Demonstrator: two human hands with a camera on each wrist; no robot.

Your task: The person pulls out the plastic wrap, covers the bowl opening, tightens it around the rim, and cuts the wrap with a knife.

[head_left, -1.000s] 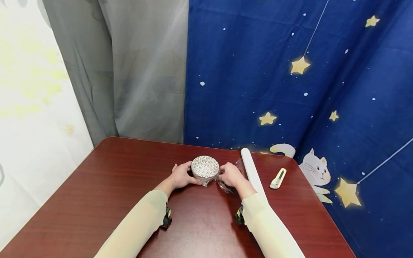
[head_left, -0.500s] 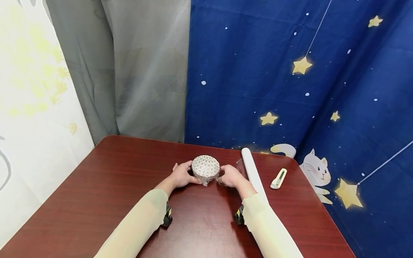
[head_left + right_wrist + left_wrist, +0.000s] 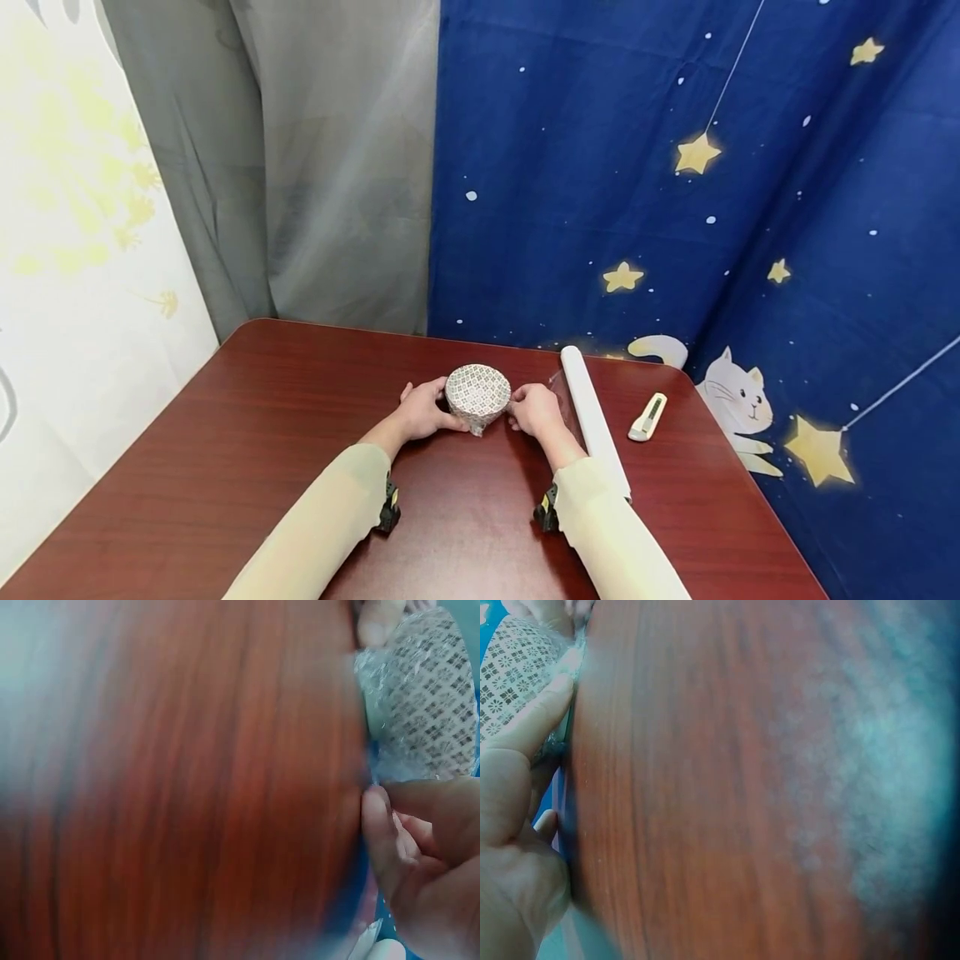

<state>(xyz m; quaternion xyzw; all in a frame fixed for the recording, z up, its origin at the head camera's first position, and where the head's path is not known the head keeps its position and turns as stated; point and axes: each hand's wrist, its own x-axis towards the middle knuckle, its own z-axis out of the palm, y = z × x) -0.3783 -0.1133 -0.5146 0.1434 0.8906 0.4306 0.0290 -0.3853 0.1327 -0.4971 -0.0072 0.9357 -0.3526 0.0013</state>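
A round, bowl-like dish (image 3: 477, 390) with a brown-and-white pattern stands near the back middle of the table. Crinkled clear plastic wrap (image 3: 373, 671) covers its side and gathers into a small tuft at the front. My left hand (image 3: 421, 409) holds the dish from the left, thumb along the front and fingers round the far side. At its right side, my right hand (image 3: 537, 409) pinches an edge of the plastic wrap between thumb and forefinger, close against the dish. Both hands also show beside the dish in the wrist views.
A long white roll of plastic wrap (image 3: 592, 417) lies just right of my right hand, with a loose clear sheet along its left side. Farther right lies a cream utility knife (image 3: 647, 417). Curtains (image 3: 570, 167) hang behind the table's back edge.
The loose film that hung below my right hand has gone from sight there. My right forearm has shifted left, uncovering the roll's near end. The left hand keeps its hold.
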